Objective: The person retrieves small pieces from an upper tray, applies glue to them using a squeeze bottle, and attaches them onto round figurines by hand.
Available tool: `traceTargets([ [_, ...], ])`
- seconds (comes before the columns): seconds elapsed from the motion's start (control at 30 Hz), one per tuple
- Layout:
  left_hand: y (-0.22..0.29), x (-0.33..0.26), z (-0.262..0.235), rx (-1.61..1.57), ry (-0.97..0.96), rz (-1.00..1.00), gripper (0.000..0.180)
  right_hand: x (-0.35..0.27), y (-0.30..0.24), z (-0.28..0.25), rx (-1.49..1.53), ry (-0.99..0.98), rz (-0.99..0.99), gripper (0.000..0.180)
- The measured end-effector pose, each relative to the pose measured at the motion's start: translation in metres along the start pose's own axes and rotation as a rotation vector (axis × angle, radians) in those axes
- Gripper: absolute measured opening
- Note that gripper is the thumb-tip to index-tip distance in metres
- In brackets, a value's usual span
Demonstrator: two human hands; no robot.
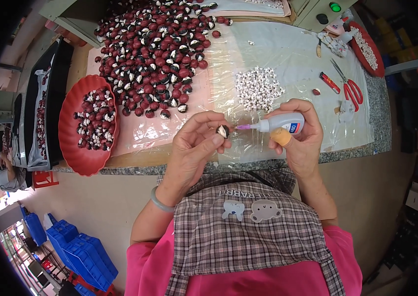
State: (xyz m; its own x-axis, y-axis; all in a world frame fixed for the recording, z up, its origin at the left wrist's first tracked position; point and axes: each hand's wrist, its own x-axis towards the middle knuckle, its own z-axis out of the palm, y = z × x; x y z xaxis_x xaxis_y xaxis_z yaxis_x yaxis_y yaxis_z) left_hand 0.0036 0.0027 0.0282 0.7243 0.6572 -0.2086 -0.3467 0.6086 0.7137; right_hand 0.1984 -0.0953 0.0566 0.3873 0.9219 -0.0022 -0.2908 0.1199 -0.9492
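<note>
Between thumb and fingers, my left hand (pixel 196 138) pinches a small round ball (pixel 223 131) coloured dark red, black and white. My right hand (pixel 302 138) grips a clear squeeze glue bottle (pixel 279 123), held sideways, its thumb wrapped in an orange-yellow cover. The bottle's narrow purple tip (pixel 242 127) points left, close beside the ball; whether they touch I cannot tell. Beyond my hands lies a pile of small white pieces (pixel 258 89) with dark marks. A large heap of similar dark red, black and white balls (pixel 154 59) covers the table at the far left.
A red scalloped tray (pixel 88 165) of balls with white pieces stands at left. On the right are red-handled scissors (pixel 353 92), a red tube (pixel 330 83), one loose ball (pixel 316 92) and a red dish (pixel 373 70) of white pieces. Grey machine housing (pixel 312 15) stands behind. Plastic sheeting covers the tabletop.
</note>
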Motion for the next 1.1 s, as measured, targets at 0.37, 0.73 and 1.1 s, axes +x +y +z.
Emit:
traceTargets([
  [0.37, -0.008, 0.001, -0.003, 0.118, 0.045, 0.069, 0.025, -0.005, -0.002, -0.003, -0.643, -0.086, -0.485, 0.042],
  [0.73, -0.010, 0.000, -0.004, 0.098, 0.041, 0.051, 0.025, -0.008, -0.003, 0.006, -0.780, -0.012, -0.517, 0.043],
  [1.1, -0.012, 0.000, -0.003, 0.100, 0.061, 0.018, 0.025, -0.008, -0.004, 0.005, -0.867, -0.071, -0.570, 0.043],
])
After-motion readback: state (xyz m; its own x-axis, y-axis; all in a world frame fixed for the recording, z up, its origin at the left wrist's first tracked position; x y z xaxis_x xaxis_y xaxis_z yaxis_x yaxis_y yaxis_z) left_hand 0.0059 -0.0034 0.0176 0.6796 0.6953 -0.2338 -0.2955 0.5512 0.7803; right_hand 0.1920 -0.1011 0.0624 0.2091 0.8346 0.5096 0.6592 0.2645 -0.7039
